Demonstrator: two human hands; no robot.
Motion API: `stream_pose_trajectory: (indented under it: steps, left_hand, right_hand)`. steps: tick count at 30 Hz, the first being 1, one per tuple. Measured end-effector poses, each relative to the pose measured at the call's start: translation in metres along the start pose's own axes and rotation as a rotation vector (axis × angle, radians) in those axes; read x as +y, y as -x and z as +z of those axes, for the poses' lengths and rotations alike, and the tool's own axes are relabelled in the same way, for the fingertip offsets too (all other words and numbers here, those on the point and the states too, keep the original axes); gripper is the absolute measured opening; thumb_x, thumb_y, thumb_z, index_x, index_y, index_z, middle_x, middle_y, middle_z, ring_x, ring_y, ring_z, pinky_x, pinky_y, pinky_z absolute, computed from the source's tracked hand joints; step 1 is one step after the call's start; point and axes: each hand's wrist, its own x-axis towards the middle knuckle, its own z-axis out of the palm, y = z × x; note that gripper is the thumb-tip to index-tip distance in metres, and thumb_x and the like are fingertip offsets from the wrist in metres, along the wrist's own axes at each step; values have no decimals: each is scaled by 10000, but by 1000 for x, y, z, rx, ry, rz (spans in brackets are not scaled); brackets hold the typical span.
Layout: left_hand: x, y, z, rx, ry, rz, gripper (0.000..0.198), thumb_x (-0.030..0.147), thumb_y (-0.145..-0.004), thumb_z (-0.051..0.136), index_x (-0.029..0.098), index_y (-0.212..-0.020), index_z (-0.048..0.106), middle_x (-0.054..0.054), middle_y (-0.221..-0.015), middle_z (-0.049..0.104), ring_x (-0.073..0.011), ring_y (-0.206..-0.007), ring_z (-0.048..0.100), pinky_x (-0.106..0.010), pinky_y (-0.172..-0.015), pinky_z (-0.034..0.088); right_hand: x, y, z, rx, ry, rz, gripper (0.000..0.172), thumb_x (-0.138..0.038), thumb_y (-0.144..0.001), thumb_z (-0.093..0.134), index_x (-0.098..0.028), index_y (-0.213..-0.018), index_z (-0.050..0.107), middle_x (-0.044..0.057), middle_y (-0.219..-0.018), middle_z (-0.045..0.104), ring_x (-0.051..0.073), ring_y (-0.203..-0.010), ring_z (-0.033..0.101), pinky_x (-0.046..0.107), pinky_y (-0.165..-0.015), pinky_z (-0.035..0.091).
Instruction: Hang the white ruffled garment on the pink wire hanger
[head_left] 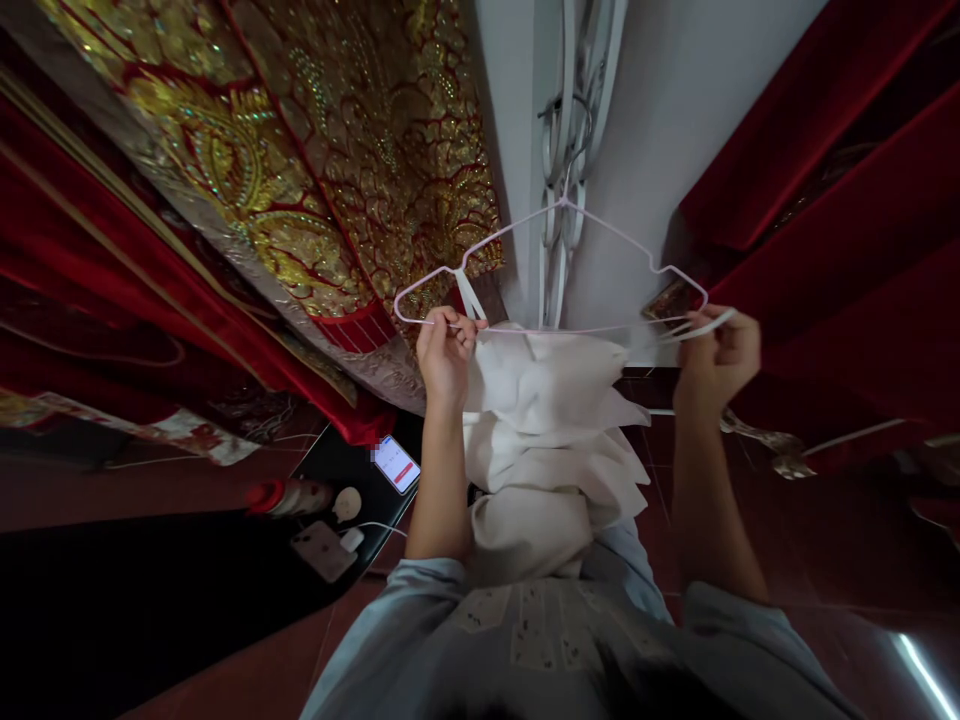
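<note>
A thin pale-pink clothes hanger [564, 203] hangs in front of me by its hook. Below its bottom bar a white garment [547, 380] with thin straps drapes down in layered folds towards my lap. One white strap [469, 296] is looped over the hanger's left shoulder notch. My left hand [444, 355] is closed beside that strap, fingers curled at the bottom bar and the garment's top edge. At the hanger's right end, my right hand [720, 350] is closed on the other strap [705, 326], which is stretched out sideways.
Red and gold sequined garments [300, 160] hang close on the left, and dark red cloth [840, 230] on the right. White metal scrollwork [555, 130] stands ahead. A black bench [187, 590] at left bears a lit phone [396, 464], a second phone [322, 550] and a red-capped bottle [289, 497].
</note>
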Motion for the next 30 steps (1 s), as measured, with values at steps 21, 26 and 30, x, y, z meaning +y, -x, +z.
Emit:
stream_pose_trajectory:
  steps: [21,26,30]
  left_hand:
    - [9,9,18,188,26,-14,299,420,-979,700,228,-812,543,44,-611,494,-127,-609,599,-217,-686,522]
    - [-4,32,13,179,-168,-22,245,451,-896,762,212,-884,712,-37,-937,726,-153,-868,683,-249,-840,527]
    - [11,54,12,-107,-450,-92,207,395,-836,837,206,-919,815,-49,-905,737,-167,-803,613,-261,-732,498]
  right_hand:
    - [-41,33,27,-639,199,-282,283,-310,-958,641,-279,-1236,688,84,-1205,675,169,-742,577,370,-673,538]
    - [-37,65,33,-667,232,-119,391,-317,-953,660,-276,-1341,637,92,-1338,614,98,-623,467,340,-661,554]
    - [-27,65,40,-590,180,-127,338,-322,-965,640,-263,-1298,636,96,-1329,603,92,-612,440,330,-636,538]
